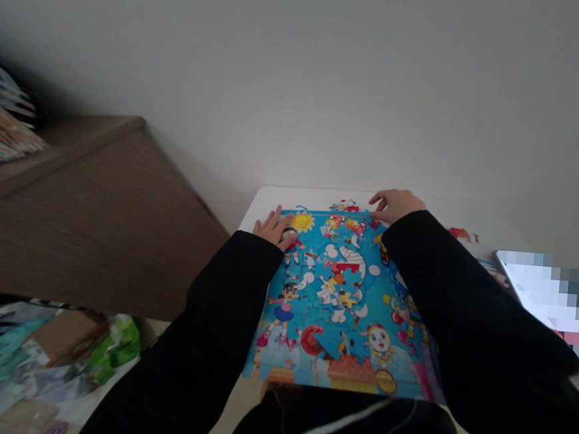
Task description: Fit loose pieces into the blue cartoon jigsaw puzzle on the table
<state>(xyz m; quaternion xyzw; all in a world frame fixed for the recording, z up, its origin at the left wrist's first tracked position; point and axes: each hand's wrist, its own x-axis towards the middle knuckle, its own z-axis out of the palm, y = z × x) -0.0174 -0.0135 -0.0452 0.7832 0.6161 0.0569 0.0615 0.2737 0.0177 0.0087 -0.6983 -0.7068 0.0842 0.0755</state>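
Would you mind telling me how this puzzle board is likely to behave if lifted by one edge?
The puzzle board looks thin and flat, so probably light and fairly stiff. Its pieces seem loosely laid in, with gaps showing, so tilting could spill some.

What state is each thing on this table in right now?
Jigsaw puzzle: partly assembled, white gaps around the middle.
Left hand: open, fingers spread, resting on the puzzle's upper left corner.
Right hand: fingers curled at the puzzle's top edge; cannot tell if holding a piece.
Loose puzzle piece: lying apart, right of the puzzle.
White table: bearing the puzzle.
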